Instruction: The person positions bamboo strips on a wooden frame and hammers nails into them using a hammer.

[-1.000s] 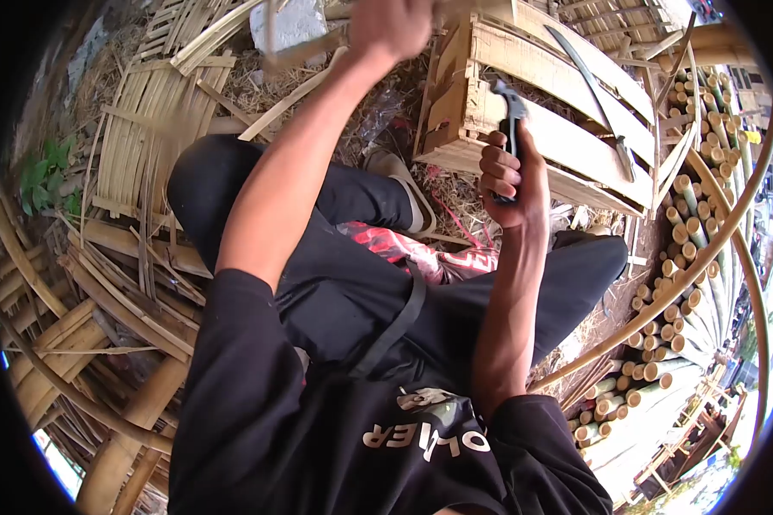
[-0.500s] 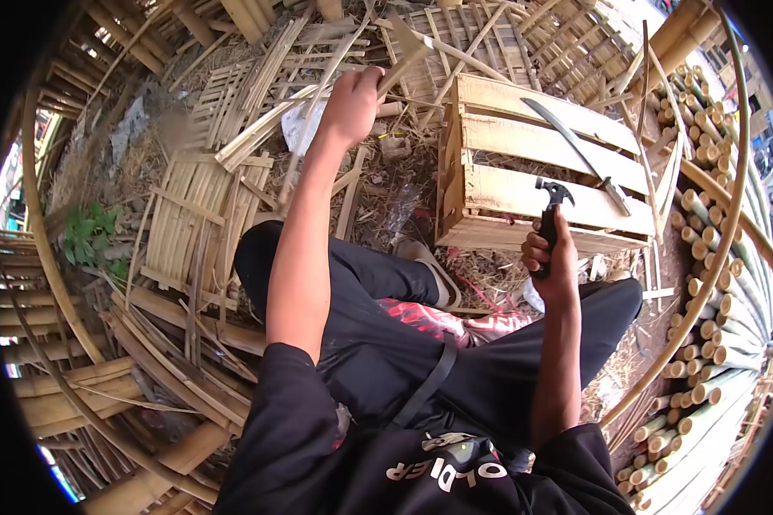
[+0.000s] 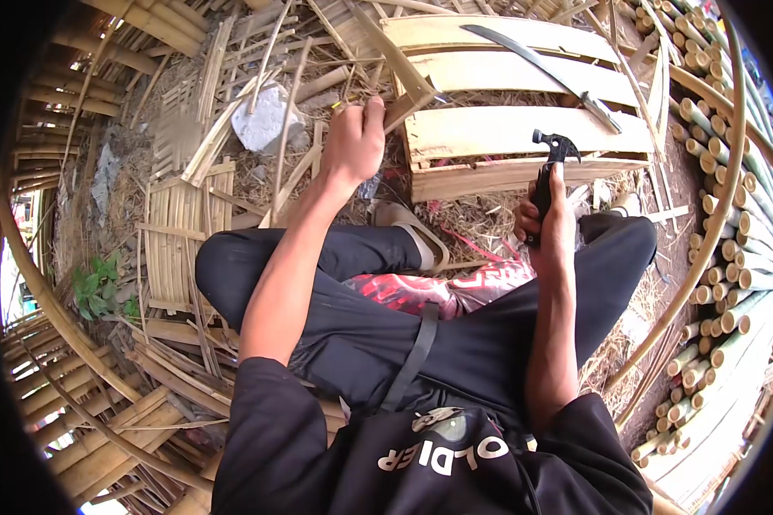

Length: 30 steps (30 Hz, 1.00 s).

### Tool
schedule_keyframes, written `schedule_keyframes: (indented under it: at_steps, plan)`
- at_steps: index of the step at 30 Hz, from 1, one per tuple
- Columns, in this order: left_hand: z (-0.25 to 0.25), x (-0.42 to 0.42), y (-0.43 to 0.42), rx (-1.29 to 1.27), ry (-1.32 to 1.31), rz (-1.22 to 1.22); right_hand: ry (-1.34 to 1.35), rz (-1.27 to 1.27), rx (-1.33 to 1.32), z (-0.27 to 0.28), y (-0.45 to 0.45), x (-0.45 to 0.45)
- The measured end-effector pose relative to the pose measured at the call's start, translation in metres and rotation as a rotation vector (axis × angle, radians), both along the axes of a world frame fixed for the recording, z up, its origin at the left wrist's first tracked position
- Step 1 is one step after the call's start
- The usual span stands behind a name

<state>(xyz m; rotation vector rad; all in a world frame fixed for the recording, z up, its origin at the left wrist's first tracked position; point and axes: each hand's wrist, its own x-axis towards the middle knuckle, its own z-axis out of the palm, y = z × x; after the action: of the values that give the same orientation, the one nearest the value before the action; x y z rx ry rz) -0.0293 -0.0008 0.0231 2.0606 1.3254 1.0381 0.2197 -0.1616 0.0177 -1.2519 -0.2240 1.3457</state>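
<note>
Before the slatted crate (image 3: 489, 133), the right hand (image 3: 554, 223) holds a hammer (image 3: 544, 184), its fingers wrapped around the black handle. The left hand (image 3: 352, 146) has its fingers closed on the shorter leg of an angled wooden piece (image 3: 416, 89), near the crate's left end; the fingertips underneath are hidden. A stray swing of the hammer could catch the left knuckles, since they sit close to the corner. The piece could also twist, being held near one end with its longer leg reaching beyond the hand. A long blade (image 3: 537, 63) lies across the crate's slats, so a knock might make it slide. The hammer's long axis runs away from the body, leaning slightly right, head at the far end, striking face left, claw right. From its corner, the angled piece's longer leg points away and left.
</note>
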Motion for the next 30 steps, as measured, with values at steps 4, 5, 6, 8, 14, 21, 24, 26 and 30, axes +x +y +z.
schedule_keyframes:
  at_steps: [4,5,6,8,14,21,24,26,30]
  plan:
    - [-0.014,0.021,-0.02,0.091,0.115,0.016,-0.148,-0.007,0.013,0.002,-0.002,-0.005]
    - [-0.019,0.024,-0.023,0.087,0.183,0.008,-0.206,-0.014,0.019,0.005,-0.002,-0.009]
    - [-0.028,0.028,-0.022,0.119,0.216,-0.017,-0.21,-0.01,0.006,0.005,-0.002,-0.011]
    - [-0.044,0.033,-0.023,0.088,0.256,-0.055,-0.314,0.053,-0.004,0.005,-0.004,-0.014]
    - [-0.075,0.039,-0.03,0.246,0.298,-0.206,-0.347,0.01,-0.043,0.003,-0.001,-0.015]
    - [-0.059,0.038,-0.021,0.266,0.458,-0.252,-0.387,0.029,-0.078,-0.006,0.002,-0.018]
    - [-0.054,0.03,0.005,0.244,0.588,-0.244,-0.402,0.089,-0.069,-0.005,0.002,-0.026]
    - [-0.053,0.025,0.018,0.321,0.547,-0.211,-0.365,0.082,-0.06,-0.017,0.003,-0.027]
    - [-0.054,0.028,0.027,0.267,0.628,-0.276,-0.351,0.111,-0.107,-0.016,0.002,-0.032]
